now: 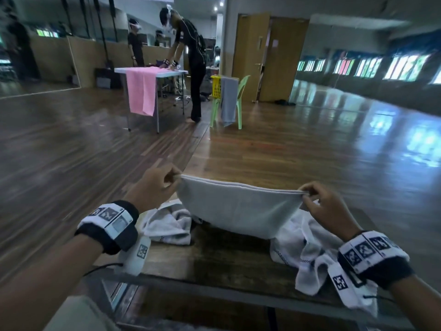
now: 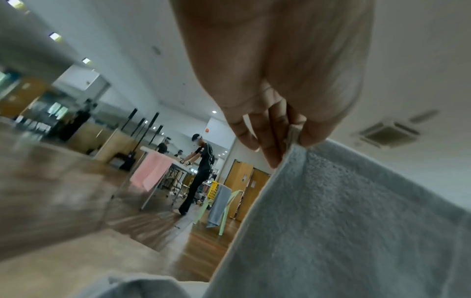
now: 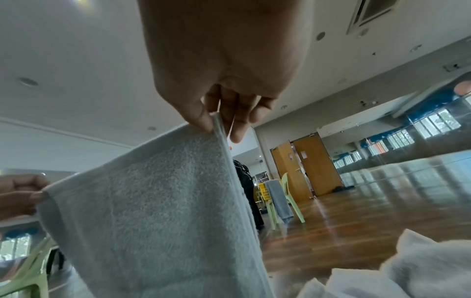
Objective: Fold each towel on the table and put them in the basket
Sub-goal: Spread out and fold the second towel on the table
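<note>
Both hands (image 1: 152,187) (image 1: 327,206) pinch a pale grey, fluffy towel's (image 1: 238,206) top corners.

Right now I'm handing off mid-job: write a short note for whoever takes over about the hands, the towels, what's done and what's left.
Left hand pinches one top corner of the grey towel; right hand pinches the other. The towel hangs stretched between them above the table, apparently doubled over.
Crumpled white towels lie unfolded on the table, one at left, one at right.
Our basket is not in view.
Done: at most a first fold.
Left: finish this towel, fold the others, basket them all.
</note>
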`<control>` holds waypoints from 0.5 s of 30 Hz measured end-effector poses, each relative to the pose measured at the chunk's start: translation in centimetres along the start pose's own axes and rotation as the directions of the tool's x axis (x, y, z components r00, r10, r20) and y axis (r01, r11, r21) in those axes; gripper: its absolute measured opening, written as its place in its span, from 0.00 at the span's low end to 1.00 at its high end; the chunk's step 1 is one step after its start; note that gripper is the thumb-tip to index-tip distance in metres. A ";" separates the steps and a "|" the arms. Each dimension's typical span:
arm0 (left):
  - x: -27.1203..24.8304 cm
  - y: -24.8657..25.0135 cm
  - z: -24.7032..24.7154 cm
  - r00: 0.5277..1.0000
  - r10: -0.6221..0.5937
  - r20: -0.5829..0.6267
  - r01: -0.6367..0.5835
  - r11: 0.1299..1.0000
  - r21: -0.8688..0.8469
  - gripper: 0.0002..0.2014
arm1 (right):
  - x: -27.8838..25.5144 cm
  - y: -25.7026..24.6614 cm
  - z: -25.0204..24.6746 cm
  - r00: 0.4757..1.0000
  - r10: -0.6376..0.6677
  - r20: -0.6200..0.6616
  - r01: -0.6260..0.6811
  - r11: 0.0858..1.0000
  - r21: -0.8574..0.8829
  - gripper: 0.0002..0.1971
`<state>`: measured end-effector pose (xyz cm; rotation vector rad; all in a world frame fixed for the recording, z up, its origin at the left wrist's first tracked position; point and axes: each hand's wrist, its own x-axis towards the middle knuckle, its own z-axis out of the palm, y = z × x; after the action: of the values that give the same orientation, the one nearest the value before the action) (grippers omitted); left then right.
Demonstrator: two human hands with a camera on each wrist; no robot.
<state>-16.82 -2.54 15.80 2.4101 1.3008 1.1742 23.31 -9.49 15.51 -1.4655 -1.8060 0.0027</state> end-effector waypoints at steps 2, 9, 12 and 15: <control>0.4 0.8 -0.3 0.997 -0.063 -0.048 0.062 0.998 -0.032 0.03 | 0.8 -0.7 -0.8 0.999 0.038 0.007 -0.039 0.999 0.027 0.08; 1.0 2.5 -3.4 0.996 -0.079 0.031 0.082 0.989 -0.121 0.05 | 2.5 -2.1 -5.0 0.997 0.021 0.079 -0.026 0.998 0.057 0.11; 1.0 2.9 -5.3 0.981 -0.080 0.174 0.113 0.976 -0.187 0.06 | 2.5 -2.5 -6.7 0.991 0.016 0.133 -0.030 0.994 0.107 0.10; 1.1 3.1 -6.3 0.957 -0.089 0.275 0.158 0.958 -0.238 0.07 | 2.4 -2.7 -7.6 0.979 0.039 0.201 -0.087 0.969 0.231 0.08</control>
<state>-18.92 -4.92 22.13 2.1724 1.1228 0.8913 25.34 -11.87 23.37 -1.3870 -1.8395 0.3966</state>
